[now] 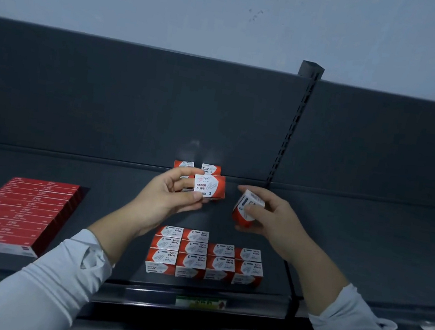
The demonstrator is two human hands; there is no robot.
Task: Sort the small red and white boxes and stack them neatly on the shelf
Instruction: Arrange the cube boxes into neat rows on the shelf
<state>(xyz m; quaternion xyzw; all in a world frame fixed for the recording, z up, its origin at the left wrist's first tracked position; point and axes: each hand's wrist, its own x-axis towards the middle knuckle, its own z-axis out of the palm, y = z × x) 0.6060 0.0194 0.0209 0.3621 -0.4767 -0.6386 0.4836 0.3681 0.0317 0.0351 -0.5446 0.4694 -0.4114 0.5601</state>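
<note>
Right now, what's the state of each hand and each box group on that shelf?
left hand: grips a paper clip box, label facing the camera.
right hand: grips a second box, tilted.
front block of boxes: resting on the shelf, packed edge to edge, untouched.
back pair of boxes: side by side at the back panel, partly hidden.
flat red boxes: stacked at left, untouched.

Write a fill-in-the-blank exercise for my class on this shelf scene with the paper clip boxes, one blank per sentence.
1. The box gripped by the left hand is labelled "PAPER ____".
2. The right hand holds a second box, coloured white and ____.
3. The flat red packs lie on the shelf to the person's ____.
4. The nearest row of the sorted boxes holds ____ boxes.

Missing words: clips; red; left; four
</note>
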